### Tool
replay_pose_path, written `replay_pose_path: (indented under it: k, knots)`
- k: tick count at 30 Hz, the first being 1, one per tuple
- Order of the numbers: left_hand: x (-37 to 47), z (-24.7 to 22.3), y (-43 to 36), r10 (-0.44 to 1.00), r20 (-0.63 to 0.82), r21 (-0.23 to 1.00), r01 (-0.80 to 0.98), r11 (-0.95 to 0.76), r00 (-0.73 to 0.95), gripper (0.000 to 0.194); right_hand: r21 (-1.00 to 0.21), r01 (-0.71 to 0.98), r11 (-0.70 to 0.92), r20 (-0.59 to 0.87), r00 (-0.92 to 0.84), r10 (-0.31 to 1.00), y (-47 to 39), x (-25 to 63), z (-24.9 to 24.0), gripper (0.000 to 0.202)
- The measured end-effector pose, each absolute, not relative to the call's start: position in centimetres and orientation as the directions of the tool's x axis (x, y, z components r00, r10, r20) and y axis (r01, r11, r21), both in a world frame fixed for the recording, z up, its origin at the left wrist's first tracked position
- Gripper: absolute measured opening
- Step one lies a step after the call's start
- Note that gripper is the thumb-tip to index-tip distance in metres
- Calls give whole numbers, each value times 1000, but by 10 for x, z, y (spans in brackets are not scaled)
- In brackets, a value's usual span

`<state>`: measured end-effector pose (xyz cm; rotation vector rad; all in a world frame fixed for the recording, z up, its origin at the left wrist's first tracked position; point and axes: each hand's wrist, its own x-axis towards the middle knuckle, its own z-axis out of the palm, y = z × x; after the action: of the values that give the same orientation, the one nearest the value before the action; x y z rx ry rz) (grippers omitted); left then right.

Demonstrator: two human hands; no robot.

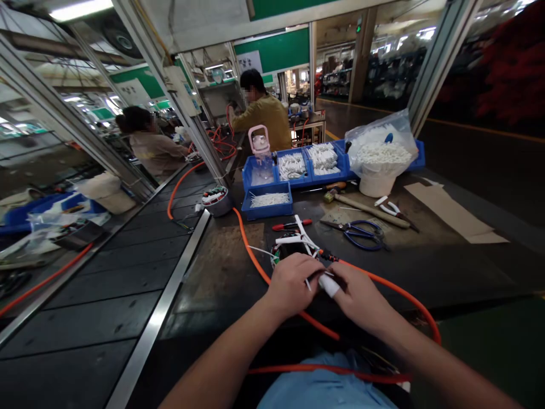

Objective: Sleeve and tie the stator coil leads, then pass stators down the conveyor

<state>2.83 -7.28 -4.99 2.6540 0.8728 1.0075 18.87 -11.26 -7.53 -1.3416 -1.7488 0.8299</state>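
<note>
My left hand (296, 282) is closed, with a thin white strip (307, 284), like a cable tie, poking out between its fingers. Close against it, my right hand (354, 291) is pinched shut at the fingertips; what it grips is mostly hidden. A white wrap (329, 285) covers the right thumb. Just beyond both hands lies a wired part (293, 245) with white sleeves and a green edge, partly hidden by the left hand. Another thin white strip (259, 250) sticks out of its left side. A red marker (292, 225) lies behind it.
An orange hose (247, 244) loops around the hands. Blue-handled scissors (364, 234), a hammer (370, 210) and white-handled pliers (394, 208) lie to the right. Blue bins (313, 180) of white pieces and a bagged tub (377, 184) stand behind. A conveyor (128, 284) runs left; co-workers sit beyond.
</note>
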Motion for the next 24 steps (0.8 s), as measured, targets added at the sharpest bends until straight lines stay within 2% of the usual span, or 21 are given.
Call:
replay_pose_path:
  k: [2, 4, 7, 9, 11, 14, 17, 19, 22, 24]
  knots:
    - [29, -53, -73, 550, 560, 256, 502, -826, 619, 18, -834, 501, 232, 168, -170, 971, -117, 195, -76, 16]
    - [27, -55, -73, 596, 555, 202, 601, -774, 581, 16, -864, 458, 208, 143, -173, 974, -123, 201, -77, 21]
    - [21, -64, -72, 707, 492, 211, 718, -663, 508, 22, -918, 353, 182, 132, -162, 978, -124, 204, -70, 26]
    - [18, -72, -70, 733, 439, 197, 740, -643, 520, 27, -918, 336, 209, 162, -162, 973, -110, 197, -58, 26]
    - [16, -79, -66, 727, 420, 174, 739, -651, 543, 30, -888, 404, 217, 168, -153, 974, -84, 180, -46, 24]
    - [16, -86, -60, 699, 465, 179, 715, -676, 544, 31, -843, 509, 176, 126, -131, 983, -39, 152, -39, 18]
    - [20, -85, -59, 680, 510, 184, 705, -685, 527, 27, -798, 565, 208, 147, -152, 977, -18, 137, -43, 13]
    - [21, -81, -62, 696, 478, 176, 718, -674, 536, 29, -784, 570, 248, 165, -194, 967, -21, 139, -43, 13]
    - [11, -70, -69, 688, 427, 167, 697, -697, 586, 50, -794, 514, 325, 194, -292, 937, -43, 161, -37, 17]
    - [-6, -58, -71, 624, 481, 146, 646, -749, 616, 63, -760, 500, 414, 283, -318, 905, -66, 192, -36, 19]
